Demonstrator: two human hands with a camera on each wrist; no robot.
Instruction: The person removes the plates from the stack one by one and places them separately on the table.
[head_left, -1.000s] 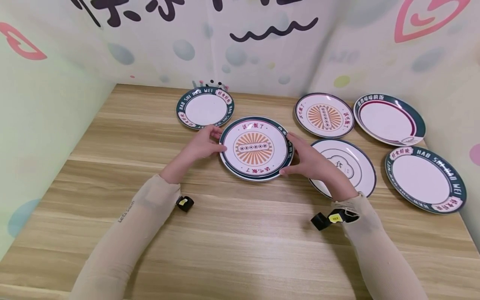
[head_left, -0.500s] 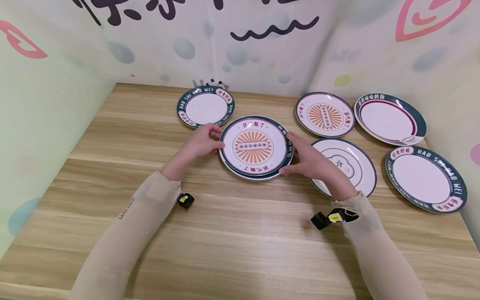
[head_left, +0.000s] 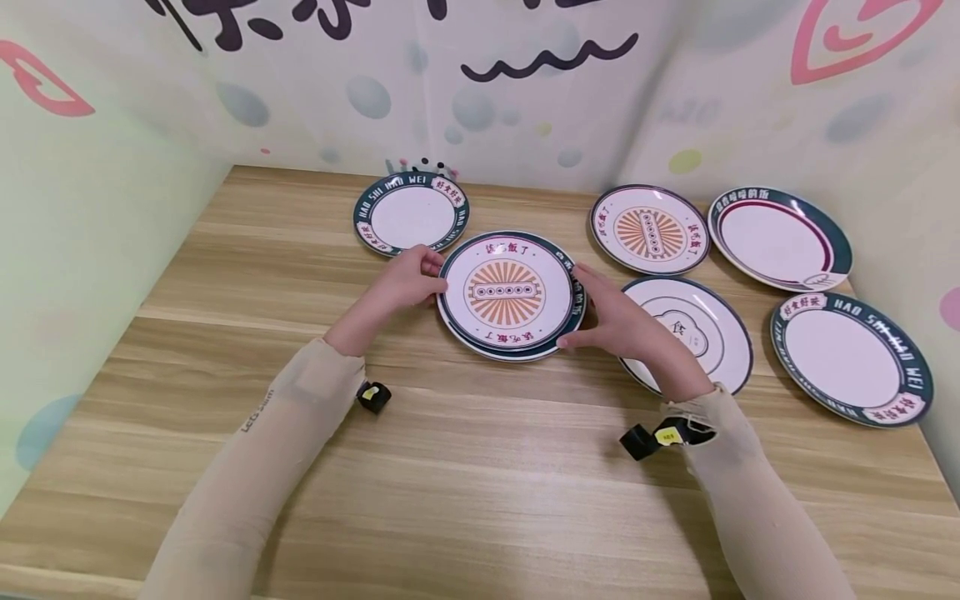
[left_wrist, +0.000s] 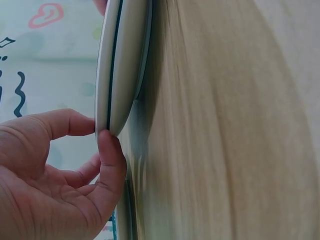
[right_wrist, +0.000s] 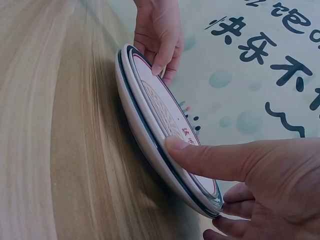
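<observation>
A small stack of plates is held between my two hands in the middle of the head view. Its top plate is white with an orange sunburst; a dark green rim shows beneath it. At the stack's left edge, my left hand pinches the rims with thumb and forefinger. My right hand grips the right edge, its thumb lying over the rim and its other fingers at the outer side. The right wrist view shows the plates nested, close over the wooden table.
Behind my left hand lies a green-rimmed plate. On the right are a sunburst plate, a plate with a cloud-shaped emblem, partly under my right forearm, and two larger green-rimmed plates. A printed cloth wall closes the back.
My left hand has shifted slightly, its thumb sliding from the top plate's face out to the rim. The stack and my right hand have stayed almost in place.
</observation>
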